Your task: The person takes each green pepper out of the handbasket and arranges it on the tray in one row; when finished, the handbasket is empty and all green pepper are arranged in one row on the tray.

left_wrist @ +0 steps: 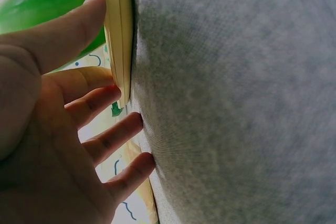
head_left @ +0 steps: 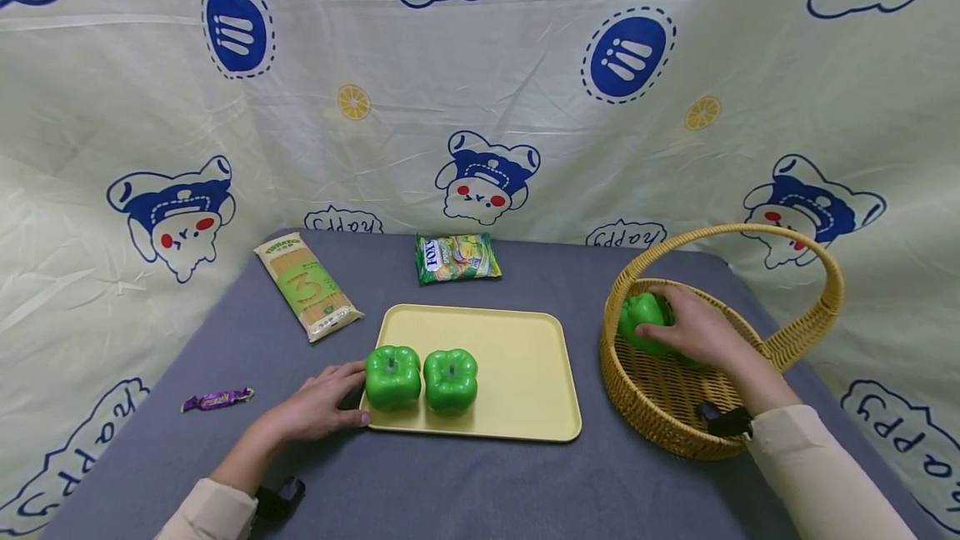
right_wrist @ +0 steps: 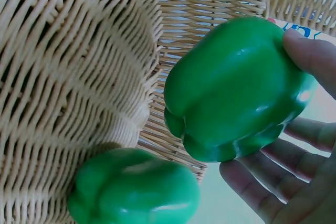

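Note:
Two green bell peppers, one at the left corner (head_left: 392,378) and one beside it (head_left: 451,382), stand on a pale yellow tray (head_left: 525,373). My left hand (head_left: 326,402) rests at the tray's left edge; in the left wrist view its thumb and fingertips (left_wrist: 107,95) meet the rim, spread apart. Inside the wicker basket (head_left: 652,419), my right hand (head_left: 701,327) grips another green bell pepper (right_wrist: 236,90), thumb on one side and fingers on the other. A further green bell pepper (right_wrist: 134,187) lies in the basket, mostly hidden by the hand in the head view.
A pack of noodles (head_left: 309,286) lies behind the tray at left, and a green FOX candy bag (head_left: 457,258) at the back. A purple wrapped candy (head_left: 217,399) is at far left. The basket's tall handle (head_left: 738,230) arches up near my right forearm.

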### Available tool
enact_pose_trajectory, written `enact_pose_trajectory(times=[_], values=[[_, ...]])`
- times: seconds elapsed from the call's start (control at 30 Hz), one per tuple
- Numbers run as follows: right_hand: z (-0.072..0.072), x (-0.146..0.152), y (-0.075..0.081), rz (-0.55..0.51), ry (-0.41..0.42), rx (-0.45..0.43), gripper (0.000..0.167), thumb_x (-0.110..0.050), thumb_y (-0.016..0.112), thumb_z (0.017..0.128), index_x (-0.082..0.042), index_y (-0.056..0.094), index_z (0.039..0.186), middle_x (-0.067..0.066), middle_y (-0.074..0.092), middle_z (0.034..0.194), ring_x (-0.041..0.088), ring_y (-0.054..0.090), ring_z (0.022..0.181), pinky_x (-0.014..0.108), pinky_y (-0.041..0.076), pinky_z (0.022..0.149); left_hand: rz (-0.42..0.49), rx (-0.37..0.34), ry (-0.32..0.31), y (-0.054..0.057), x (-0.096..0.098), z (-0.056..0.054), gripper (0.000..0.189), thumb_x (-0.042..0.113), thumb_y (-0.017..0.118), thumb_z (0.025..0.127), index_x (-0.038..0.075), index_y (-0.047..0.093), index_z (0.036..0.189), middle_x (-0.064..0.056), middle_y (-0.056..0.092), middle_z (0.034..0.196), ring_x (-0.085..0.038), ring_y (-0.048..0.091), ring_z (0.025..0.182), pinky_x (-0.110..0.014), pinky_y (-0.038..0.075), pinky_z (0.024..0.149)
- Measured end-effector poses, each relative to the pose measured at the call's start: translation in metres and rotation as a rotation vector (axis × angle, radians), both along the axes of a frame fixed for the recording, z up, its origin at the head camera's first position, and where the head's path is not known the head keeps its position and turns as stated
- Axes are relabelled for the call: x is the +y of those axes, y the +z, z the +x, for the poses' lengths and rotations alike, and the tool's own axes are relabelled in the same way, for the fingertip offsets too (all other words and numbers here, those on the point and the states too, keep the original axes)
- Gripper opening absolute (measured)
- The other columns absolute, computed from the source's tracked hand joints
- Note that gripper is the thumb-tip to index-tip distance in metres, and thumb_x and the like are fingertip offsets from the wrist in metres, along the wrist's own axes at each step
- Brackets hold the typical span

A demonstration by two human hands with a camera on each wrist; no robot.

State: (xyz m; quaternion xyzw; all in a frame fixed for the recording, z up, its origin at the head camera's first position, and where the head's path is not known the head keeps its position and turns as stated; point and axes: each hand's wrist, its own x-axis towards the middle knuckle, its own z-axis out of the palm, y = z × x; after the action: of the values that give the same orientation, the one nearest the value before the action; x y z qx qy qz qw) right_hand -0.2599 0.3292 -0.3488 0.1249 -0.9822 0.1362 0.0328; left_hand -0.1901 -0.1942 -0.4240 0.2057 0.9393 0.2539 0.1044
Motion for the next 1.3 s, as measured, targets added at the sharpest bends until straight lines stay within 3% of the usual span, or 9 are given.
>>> enact_pose_trajectory(times=[0.4, 0.87, 1.3], values=[[0.014, -0.001, 0.020, 0.004, -0.076, 0.016, 0.088, -0.061, 0.060, 0.082, -0.001, 0.035, 0.142, 0.027, 0.041, 0.132, 0.040, 0.049, 0.108, 0.055, 0.043, 0.078, 0.003, -0.007, 0.007, 0.001, 0.000, 0.001, 0.070, 0.035, 0.070, 0.082, 0.003, 0.045, 0.139, -0.016, 0.041, 0.145, -0.040, 0.037, 0.131, -0.064, 0.029, 0.099], [0.038, 0.000, 0.033, -0.021, -0.071, 0.157, 0.082, -0.053, 0.063, 0.084, 0.001, 0.037, 0.140, 0.029, 0.044, 0.128, 0.042, 0.049, 0.107, 0.058, 0.041, 0.079, -0.002, 0.003, 0.008, 0.001, 0.001, 0.001, 0.070, 0.034, 0.070, 0.082, 0.003, 0.045, 0.139, -0.015, 0.041, 0.145, -0.039, 0.038, 0.130, -0.062, 0.030, 0.099], [0.063, -0.002, 0.031, -0.072, -0.084, 0.231, 0.081, -0.049, 0.066, 0.083, 0.001, 0.037, 0.140, 0.027, 0.045, 0.124, 0.040, 0.053, 0.100, 0.053, 0.046, 0.072, 0.002, -0.011, 0.008, 0.002, 0.001, 0.001, 0.070, 0.034, 0.070, 0.082, 0.003, 0.045, 0.139, -0.015, 0.041, 0.146, -0.039, 0.037, 0.131, -0.063, 0.029, 0.100]])
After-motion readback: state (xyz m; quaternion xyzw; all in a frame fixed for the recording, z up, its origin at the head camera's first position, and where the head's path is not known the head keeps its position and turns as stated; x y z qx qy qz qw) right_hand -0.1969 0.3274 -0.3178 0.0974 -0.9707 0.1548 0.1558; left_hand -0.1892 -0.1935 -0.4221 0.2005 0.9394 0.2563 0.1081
